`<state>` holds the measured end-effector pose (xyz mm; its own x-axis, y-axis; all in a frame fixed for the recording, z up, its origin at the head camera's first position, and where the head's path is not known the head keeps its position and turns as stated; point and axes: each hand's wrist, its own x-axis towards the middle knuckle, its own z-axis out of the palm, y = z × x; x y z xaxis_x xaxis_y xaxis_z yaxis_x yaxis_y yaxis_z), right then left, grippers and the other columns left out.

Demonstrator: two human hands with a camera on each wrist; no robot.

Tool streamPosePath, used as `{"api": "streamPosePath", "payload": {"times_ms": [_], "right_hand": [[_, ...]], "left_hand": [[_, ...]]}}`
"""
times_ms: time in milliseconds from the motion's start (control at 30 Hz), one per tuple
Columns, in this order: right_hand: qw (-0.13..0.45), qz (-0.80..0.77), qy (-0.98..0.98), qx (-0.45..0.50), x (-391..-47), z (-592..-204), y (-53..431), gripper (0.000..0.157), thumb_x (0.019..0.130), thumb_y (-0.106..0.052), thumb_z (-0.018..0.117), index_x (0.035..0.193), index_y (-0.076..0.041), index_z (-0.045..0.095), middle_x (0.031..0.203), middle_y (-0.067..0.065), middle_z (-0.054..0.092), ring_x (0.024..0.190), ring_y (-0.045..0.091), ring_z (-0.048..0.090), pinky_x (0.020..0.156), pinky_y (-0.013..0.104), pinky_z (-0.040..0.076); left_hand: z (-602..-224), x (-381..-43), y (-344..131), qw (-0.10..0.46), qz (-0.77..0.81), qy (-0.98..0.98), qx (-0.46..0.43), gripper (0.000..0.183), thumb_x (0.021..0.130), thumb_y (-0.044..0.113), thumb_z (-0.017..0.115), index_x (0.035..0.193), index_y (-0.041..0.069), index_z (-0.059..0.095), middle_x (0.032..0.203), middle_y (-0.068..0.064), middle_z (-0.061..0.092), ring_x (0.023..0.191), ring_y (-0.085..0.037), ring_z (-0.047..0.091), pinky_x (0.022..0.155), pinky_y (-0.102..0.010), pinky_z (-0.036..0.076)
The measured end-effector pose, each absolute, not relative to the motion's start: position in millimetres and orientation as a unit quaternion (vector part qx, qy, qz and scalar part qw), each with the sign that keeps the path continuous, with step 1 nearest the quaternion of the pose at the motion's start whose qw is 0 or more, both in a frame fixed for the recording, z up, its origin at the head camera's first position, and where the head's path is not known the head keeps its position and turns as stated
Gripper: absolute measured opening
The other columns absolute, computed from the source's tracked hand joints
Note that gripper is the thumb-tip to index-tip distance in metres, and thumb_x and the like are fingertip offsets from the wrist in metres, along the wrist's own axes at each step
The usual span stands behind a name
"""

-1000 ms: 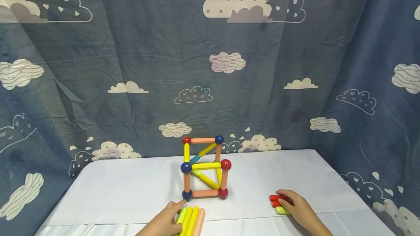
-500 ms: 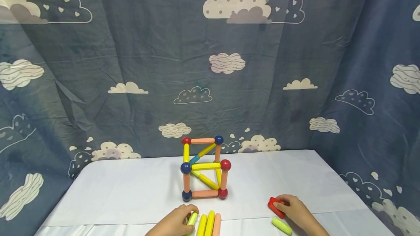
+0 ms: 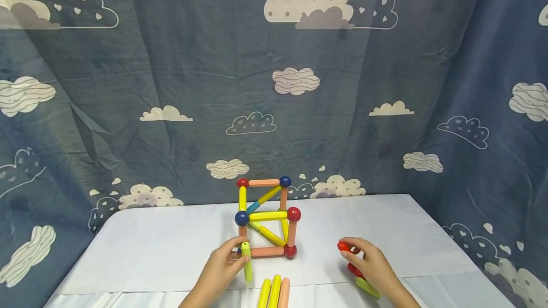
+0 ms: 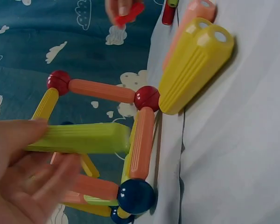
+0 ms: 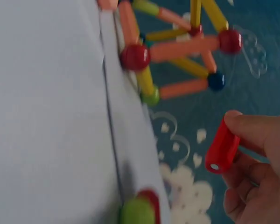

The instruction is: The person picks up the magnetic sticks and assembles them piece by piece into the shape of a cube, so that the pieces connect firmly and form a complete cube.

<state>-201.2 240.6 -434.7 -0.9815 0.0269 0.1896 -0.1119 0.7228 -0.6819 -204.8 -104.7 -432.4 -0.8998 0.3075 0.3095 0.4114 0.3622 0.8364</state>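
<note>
My left hand (image 3: 222, 265) pinches a lime-green magnetic stick (image 3: 247, 263) upright, in front of the near left corner of a cube-like frame. That frame, of sticks and balls, has a red ball (image 3: 290, 251) at its lower right and a blue ball (image 3: 241, 218) at upper left. In the left wrist view the green stick (image 4: 84, 138) lies between thumb and fingers, overlapping the frame. Over at the right, my right hand (image 3: 370, 258) holds a short red stick (image 5: 222, 147) between thumb and fingertips, raised off the table. Below it lie another red stick (image 3: 355, 270) and a short green stick (image 3: 367, 288).
Two yellow sticks (image 3: 274, 291) and a salmon stick (image 3: 284, 293) lie side by side at the table's front, right of my left hand. White cloth covers the table (image 3: 171, 251); a dark cloud-print curtain (image 3: 205, 84) hangs behind it.
My left hand has lifted the lime-green stick from beside the yellow ones and turned it upright near the frame. My right hand has picked one red stick up, moving slightly left.
</note>
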Motion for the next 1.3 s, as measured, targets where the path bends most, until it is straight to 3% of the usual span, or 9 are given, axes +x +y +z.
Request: {"api": "streamPosePath", "payload": {"times_ms": [200,467,633,867,1033,1167,1300], "right_hand": [[0.155,0.394,-0.892,0.155,-201.8,-428.0,196.9,0.023,0.075,-0.012,0.072,0.097,-0.016,0.066,0.085,-0.011,0.058,0.071,0.009,0.046,0.057,0.025,0.039],[0.132,0.38,-0.883,0.241,-220.9,-437.6,145.9,0.026,0.077,-0.012,0.07,0.103,-0.01,0.063,0.084,-0.009,0.059,0.062,0.004,0.045,0.052,0.019,0.042],[0.168,0.308,-0.901,0.255,-229.8,-445.7,127.6,0.024,0.078,-0.011,0.069,0.101,-0.01,0.062,0.086,-0.005,0.061,0.067,0.003,0.049,0.058,0.021,0.046],[0.175,0.239,-0.921,0.252,-232.5,-448.8,117.6,0.019,0.079,-0.014,0.069,0.096,-0.012,0.06,0.083,-0.005,0.058,0.069,0.007,0.054,0.061,0.027,0.049],[0.167,0.287,-0.91,0.247,-234.1,-453.4,116.7,0.026,0.078,-0.008,0.069,0.102,-0.008,0.06,0.089,0.0,0.061,0.075,0.009,0.056,0.065,0.025,0.05],[0.139,0.372,-0.883,0.251,-235.0,-457.4,116.9,0.028,0.079,-0.002,0.066,0.106,-0.003,0.058,0.093,0.008,0.062,0.068,0.005,0.056,0.056,0.018,0.049],[0.109,0.439,-0.855,0.253,-235.6,-459.7,116.7,0.026,0.082,0.0,0.063,0.107,-0.002,0.056,0.093,0.012,0.061,0.061,0.002,0.056,0.05,0.015,0.047]], "left_hand": [[-433.2,-208.5,-97.4,0.167,-0.569,-0.773,-0.226,0.031,0.079,0.004,0.067,0.107,0.007,0.055,0.103,-0.007,0.059,0.088,-0.016,0.061,0.071,-0.022,0.05],[-439.6,-216.4,-86.7,0.263,-0.587,-0.731,-0.23,0.036,0.073,-0.009,0.068,0.106,0.003,0.056,0.102,-0.006,0.059,0.089,-0.02,0.06,0.068,-0.028,0.052],[-442.5,-218.7,-78.9,0.26,-0.587,-0.728,-0.241,0.032,0.075,-0.007,0.067,0.103,0.003,0.055,0.099,-0.006,0.06,0.086,-0.017,0.061,0.067,-0.027,0.052],[-442.9,-219.1,-70.1,0.236,-0.607,-0.715,-0.253,0.027,0.079,0.001,0.066,0.103,0.007,0.056,0.1,-0.009,0.06,0.09,-0.018,0.061,0.068,-0.028,0.052],[-444.8,-222.0,-64.4,0.228,-0.611,-0.712,-0.259,0.027,0.08,0.004,0.065,0.105,0.007,0.055,0.102,-0.01,0.06,0.093,-0.022,0.061,0.068,-0.029,0.052],[-445.3,-222.8,-62.1,0.225,-0.616,-0.709,-0.258,0.027,0.081,0.005,0.065,0.106,0.006,0.055,0.102,-0.013,0.06,0.094,-0.022,0.061,0.069,-0.028,0.051],[-445.3,-223.3,-61.5,0.221,-0.623,-0.707,-0.251,0.027,0.08,0.005,0.065,0.105,0.007,0.056,0.103,-0.006,0.06,0.094,-0.02,0.06,0.071,-0.027,0.051]]}}
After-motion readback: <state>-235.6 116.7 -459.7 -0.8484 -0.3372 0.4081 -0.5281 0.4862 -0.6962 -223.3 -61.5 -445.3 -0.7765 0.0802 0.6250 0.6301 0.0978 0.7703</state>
